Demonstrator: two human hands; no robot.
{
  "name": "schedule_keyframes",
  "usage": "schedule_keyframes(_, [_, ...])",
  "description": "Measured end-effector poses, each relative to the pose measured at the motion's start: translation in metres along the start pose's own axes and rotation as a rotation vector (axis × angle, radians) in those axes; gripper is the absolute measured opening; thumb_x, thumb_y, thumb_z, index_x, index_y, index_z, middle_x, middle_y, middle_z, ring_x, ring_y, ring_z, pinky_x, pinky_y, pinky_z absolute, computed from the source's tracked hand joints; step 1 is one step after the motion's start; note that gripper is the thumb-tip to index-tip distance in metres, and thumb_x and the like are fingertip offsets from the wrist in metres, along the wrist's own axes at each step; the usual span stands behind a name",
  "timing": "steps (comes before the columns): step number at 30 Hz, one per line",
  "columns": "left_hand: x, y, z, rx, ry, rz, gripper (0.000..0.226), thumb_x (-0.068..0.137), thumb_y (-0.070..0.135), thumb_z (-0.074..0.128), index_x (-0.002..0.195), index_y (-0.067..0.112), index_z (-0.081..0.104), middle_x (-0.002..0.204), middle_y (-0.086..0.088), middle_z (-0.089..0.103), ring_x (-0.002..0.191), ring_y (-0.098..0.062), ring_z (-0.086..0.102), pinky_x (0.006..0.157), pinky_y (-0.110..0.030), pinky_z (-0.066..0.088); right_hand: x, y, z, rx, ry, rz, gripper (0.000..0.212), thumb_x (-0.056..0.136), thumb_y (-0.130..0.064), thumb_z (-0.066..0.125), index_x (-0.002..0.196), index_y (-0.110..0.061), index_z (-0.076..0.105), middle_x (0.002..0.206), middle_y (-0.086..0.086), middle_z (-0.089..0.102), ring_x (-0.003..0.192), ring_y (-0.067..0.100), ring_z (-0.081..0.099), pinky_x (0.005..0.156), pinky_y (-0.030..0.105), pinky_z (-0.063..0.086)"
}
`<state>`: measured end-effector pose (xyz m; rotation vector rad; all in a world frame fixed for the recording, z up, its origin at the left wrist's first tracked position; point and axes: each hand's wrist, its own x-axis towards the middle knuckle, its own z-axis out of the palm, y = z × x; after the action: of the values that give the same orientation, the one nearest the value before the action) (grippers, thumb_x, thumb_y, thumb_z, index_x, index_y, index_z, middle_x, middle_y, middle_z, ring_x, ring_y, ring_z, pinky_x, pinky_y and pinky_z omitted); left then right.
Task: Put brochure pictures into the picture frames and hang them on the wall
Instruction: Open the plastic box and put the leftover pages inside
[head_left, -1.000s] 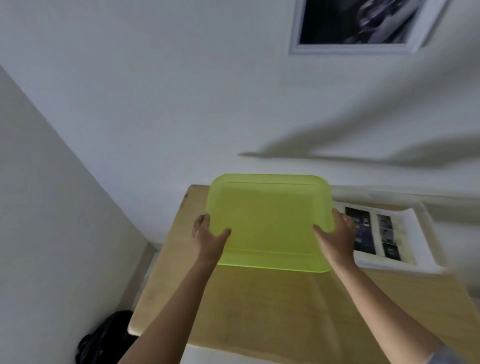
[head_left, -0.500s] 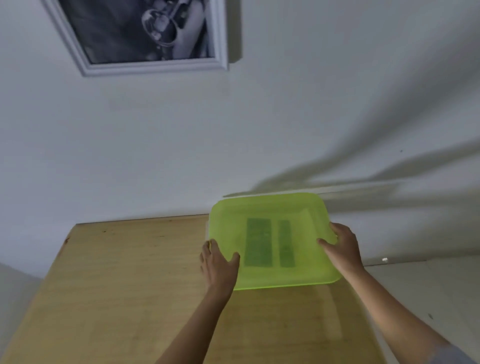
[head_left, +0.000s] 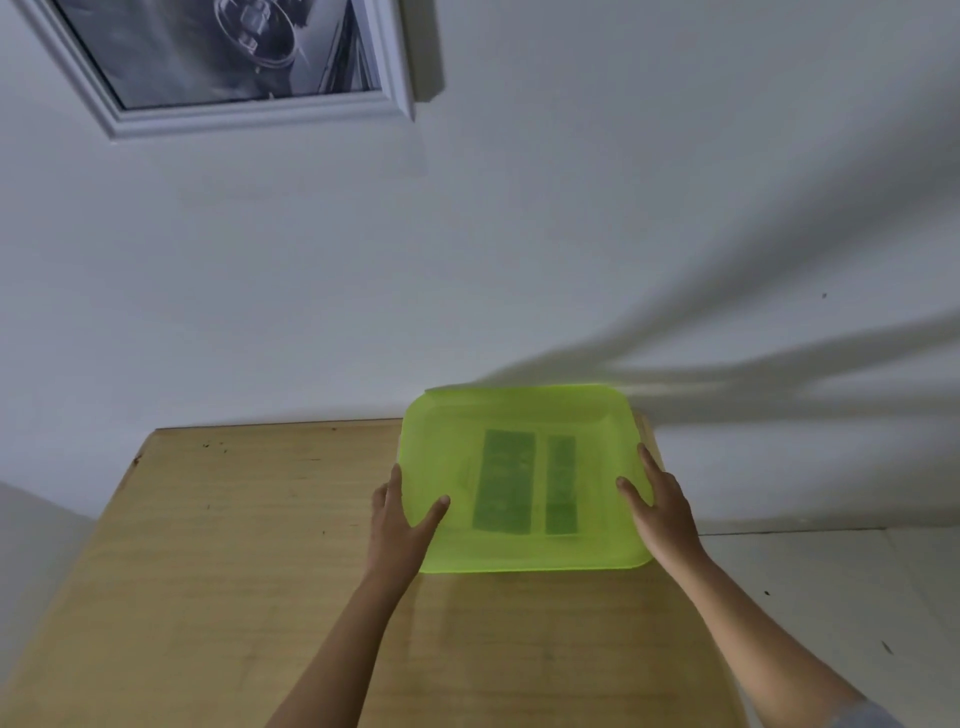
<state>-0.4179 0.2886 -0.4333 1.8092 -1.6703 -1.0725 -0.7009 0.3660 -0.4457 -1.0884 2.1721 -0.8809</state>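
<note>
Two hands, left (head_left: 397, 525) and right (head_left: 660, 512), grip one green tray (head_left: 519, 415); one framed picture (head_left: 228, 57) on wall.

Your tabletop (head_left: 208, 545) lies bare from 7 to 10 o'clock; a hand passes freely there. The green tray (head_left: 519, 551) blocks 1 o'clock at the right end, against the wall (head_left: 519, 260). The hung frame (head_left: 249, 111) crowds 11 o'clock high.
</note>
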Motion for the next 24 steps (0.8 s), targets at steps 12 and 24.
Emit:
schedule_keyframes(12, [0.006,-0.006,-0.001,-0.064,-0.026,-0.017,0.083,0.081,0.037,0.068,0.147,0.023,0.021,0.132,-0.011,0.038,0.117,-0.026,0.044,0.089,-0.032,0.038,0.008,0.001,0.002,-0.015,0.016,0.076,0.056,0.093,-0.03,0.052,0.143,-0.026,0.028,0.111,0.016,0.047,0.103,0.034,0.053,0.089,0.04,0.043])
schedule_keyframes(24, [0.007,-0.012,0.002,-0.055,-0.06,-0.022,0.084,0.083,0.042,0.063,0.148,0.024,0.013,0.136,-0.012,0.033,0.126,-0.03,0.038,0.102,-0.042,0.036,0.006,-0.001,0.0,-0.025,0.016,0.088,0.057,0.092,-0.033,0.052,0.143,-0.025,0.029,0.12,0.019,0.048,0.106,0.033,0.053,0.088,0.038,0.044])
